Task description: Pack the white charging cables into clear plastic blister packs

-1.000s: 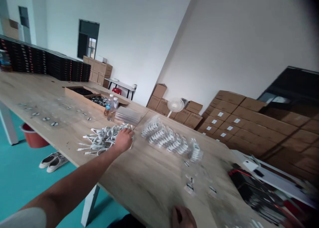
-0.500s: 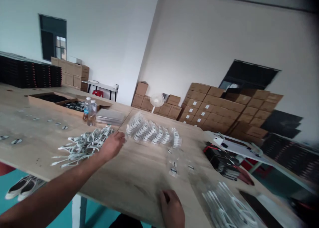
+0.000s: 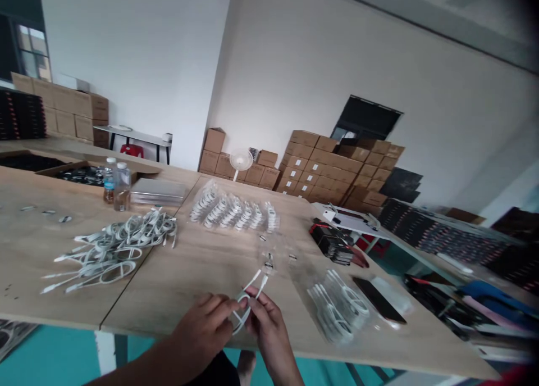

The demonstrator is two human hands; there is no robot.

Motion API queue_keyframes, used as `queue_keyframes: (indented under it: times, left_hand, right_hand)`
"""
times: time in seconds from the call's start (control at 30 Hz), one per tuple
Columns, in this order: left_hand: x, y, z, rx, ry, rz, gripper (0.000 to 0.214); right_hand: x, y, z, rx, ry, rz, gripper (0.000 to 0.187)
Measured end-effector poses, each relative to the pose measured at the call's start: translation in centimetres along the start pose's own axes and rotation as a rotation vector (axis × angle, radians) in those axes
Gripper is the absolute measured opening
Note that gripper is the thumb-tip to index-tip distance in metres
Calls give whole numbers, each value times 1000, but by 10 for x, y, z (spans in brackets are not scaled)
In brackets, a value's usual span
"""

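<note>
A looped white charging cable (image 3: 239, 323) is held up near the table's front edge, both its plug ends pointing up and away. My right hand (image 3: 269, 327) is closed around the cable, thumb on top. My left hand (image 3: 208, 321) has its fingers pinched on the cable's loop from the left side. Just beyond the plugs lies a small clear bag with a black-and-white label (image 3: 268, 264). A loose heap of white cables (image 3: 122, 243) sits to the left. Bagged cables (image 3: 337, 307) lie to the right of my right hand.
Rows of packed white cables (image 3: 229, 209) lie farther back. Two plastic bottles (image 3: 122, 186) stand beside a silver stack (image 3: 158, 190). A dark phone (image 3: 379, 300) rests at right, with black boxes (image 3: 330, 243) behind it. Cartons (image 3: 320, 167) are stacked by the wall.
My left hand has come from the cable heap to my right hand, and a white cable is now in both. My right hand has turned and closed on it. The view has swung right.
</note>
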State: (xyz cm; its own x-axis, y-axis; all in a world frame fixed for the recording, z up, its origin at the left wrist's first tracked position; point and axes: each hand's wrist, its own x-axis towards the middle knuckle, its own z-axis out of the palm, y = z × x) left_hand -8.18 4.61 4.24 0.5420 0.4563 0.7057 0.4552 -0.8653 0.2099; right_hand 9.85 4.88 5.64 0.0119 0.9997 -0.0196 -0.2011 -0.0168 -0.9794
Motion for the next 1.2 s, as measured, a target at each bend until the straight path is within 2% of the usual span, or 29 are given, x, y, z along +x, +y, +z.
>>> queue_keyframes:
  times: [0.2, 0.33, 0.53, 0.6, 0.73, 0.8, 0.87, 1.03, 1.1, 1.2]
  left_hand:
    - [-6, 1, 7, -20, -25, -102, 29]
    - [-8, 2, 10, -159, -5, -268, 27]
    - [-1, 10, 13, -615, -57, -473, 20]
    - [0, 13, 17, -774, -46, -556, 23]
    - [0, 18, 25, -1248, 10, -807, 47]
    - [0, 19, 27, -1506, 50, -930, 52]
    - [0, 20, 28, -1676, 67, -1010, 51]
    - [-3, 20, 33, -1920, 16, -987, 48]
    - [-2, 20, 33, -1982, 1, -978, 49]
    - [3, 20, 29, -2043, -26, -993, 52]
  right_hand:
    - [-5, -1, 2, 11, 6, -21, 44]
    - [-5, -3, 8, 10, 62, -33, 42]
    - [-7, -10, 22, -54, 54, -18, 45]
    - [-8, -13, 24, -87, 60, -21, 44]
    - [-8, -12, 16, -99, 133, -65, 44]
    - [-6, -7, 9, -56, 165, -70, 46]
    - [-4, -2, 4, -28, 143, -70, 44]
    - [-3, -2, 1, -29, 97, -58, 42]
    - [-4, -9, 1, -147, 86, -68, 41]
    - [-8, -22, 3, -453, -66, -112, 39]
